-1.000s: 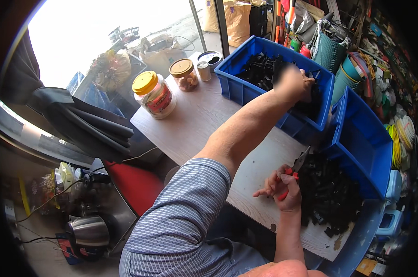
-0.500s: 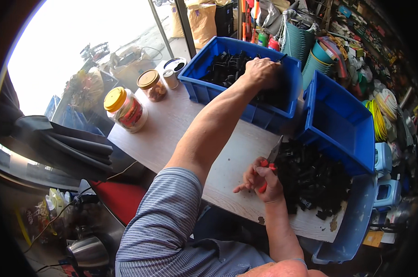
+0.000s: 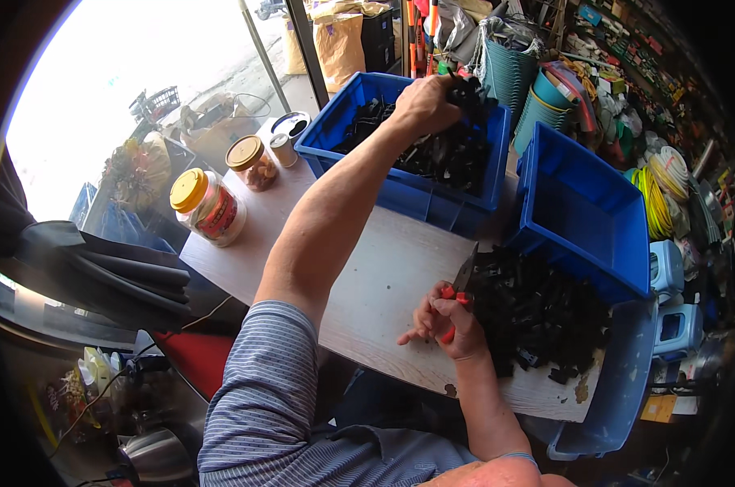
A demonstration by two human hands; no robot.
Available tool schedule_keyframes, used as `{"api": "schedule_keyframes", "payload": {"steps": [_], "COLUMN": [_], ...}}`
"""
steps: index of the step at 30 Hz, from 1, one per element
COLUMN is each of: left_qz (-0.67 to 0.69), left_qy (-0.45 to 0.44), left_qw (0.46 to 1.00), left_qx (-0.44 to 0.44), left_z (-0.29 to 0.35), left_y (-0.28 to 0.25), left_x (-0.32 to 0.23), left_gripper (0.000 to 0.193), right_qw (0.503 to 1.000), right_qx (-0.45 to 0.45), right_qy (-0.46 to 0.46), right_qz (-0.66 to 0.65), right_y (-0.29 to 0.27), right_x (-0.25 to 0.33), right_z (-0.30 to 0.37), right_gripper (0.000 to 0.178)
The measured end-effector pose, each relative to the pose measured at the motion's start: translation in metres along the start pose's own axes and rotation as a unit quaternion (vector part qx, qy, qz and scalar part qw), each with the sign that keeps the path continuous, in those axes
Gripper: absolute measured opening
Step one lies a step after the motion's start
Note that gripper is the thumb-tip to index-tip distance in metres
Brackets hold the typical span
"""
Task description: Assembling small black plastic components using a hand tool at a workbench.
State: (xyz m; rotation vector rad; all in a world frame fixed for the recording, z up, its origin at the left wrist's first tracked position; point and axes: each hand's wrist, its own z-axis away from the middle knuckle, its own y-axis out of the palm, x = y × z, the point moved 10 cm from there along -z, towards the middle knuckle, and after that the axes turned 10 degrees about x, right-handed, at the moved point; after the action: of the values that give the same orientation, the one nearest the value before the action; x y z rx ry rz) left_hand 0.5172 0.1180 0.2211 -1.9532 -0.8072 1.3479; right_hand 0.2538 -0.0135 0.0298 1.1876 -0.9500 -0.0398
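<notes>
My left hand (image 3: 426, 105) reaches over the far blue bin (image 3: 453, 213), its fingers closed round a clump of black plastic pieces (image 3: 470, 96) above the bin's right part. More black pieces (image 3: 440, 160) fill much of that bin. Close to the table's front edge, my right hand (image 3: 463, 331) holds red-handled pliers (image 3: 466, 272), their pointed metal jaws aimed away from me. Two of its fingers stick out to the left. Right beside this hand lies a heap of loose black pieces (image 3: 538, 316) on the pale table (image 3: 376, 296).
A second blue bin (image 3: 582, 215) stands tilted behind the heap, with a lighter blue tub (image 3: 627, 390) at the table's right edge. On the left stand a yellow-lidded jar (image 3: 209, 209), a smaller jar (image 3: 251, 165) and cans (image 3: 283, 150). Stacked teal baskets (image 3: 509, 77) rise behind.
My left hand has come up and a little left out of the bin, and a clump of black pieces now shows in it. My right hand still holds the pliers; the view has shifted slightly.
</notes>
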Motion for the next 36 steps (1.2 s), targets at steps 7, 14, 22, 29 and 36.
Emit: {"api": "schedule_keyframes", "payload": {"steps": [7,14,22,29,36], "left_qz": [0.037,0.073,0.245,-0.005,-0.095], "left_qy": [-0.01,0.032,0.07,0.093,-0.044], "left_qw": [0.999,0.989,0.937,0.948,0.984], "left_qx": [-0.032,-0.122,-0.238,-0.306,-0.144], "left_z": [0.015,0.069,0.17,0.254,0.263], "left_y": [-0.023,-0.065,-0.084,-0.059,0.001], "left_x": [0.007,0.013,0.024,0.004,0.037], "left_gripper": [0.045,0.036,0.054,0.07,0.075], "right_qw": [1.0,1.0,0.998,0.998,0.999], "right_qx": [0.008,-0.021,-0.042,-0.042,-0.043], "right_qy": [-0.001,-0.005,-0.018,-0.008,-0.008], "right_qz": [0.014,0.023,0.039,0.047,0.026], "right_y": [0.002,0.002,0.003,0.004,0.002], "right_x": [0.003,0.005,0.008,0.009,0.006], "right_z": [0.0,0.0,0.001,0.001,-0.001], "right_gripper": [0.01,0.011,0.013,0.013,0.013]}}
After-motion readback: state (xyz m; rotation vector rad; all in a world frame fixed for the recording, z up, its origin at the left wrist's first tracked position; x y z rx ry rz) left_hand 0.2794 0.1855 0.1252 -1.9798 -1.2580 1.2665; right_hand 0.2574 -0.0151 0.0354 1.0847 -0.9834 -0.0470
